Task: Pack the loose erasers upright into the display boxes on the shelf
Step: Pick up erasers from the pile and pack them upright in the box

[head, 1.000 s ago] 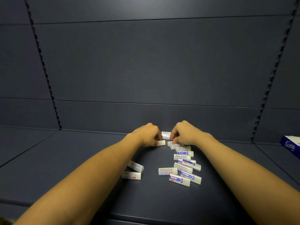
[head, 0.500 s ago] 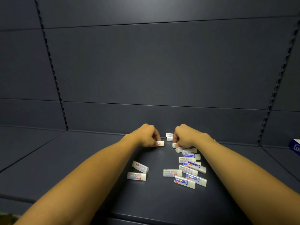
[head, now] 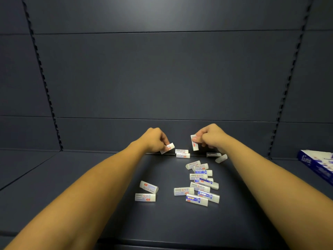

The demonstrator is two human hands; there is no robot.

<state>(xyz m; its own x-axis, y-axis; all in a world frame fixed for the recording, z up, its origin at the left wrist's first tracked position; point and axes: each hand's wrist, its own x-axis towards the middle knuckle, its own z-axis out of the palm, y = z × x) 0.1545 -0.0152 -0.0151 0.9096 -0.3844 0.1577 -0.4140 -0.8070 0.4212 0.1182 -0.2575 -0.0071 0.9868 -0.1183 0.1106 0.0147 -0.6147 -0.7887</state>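
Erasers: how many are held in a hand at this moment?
2. One tilted eraser is pinched by the left hand, low over the shelf; one upright eraser is pinched by the right hand. Curled fingers may hide more.

The box (head: 317, 165) at the right is cut off by the frame edge, its print too blurred to read. The left hand (head: 155, 139) covers one end of its eraser (head: 168, 147). The right hand (head: 210, 136) hides the far side of its eraser (head: 194, 143). An eraser (head: 221, 158) below that hand is smeared. Labels on the pile (head: 202, 184) are too small to read.
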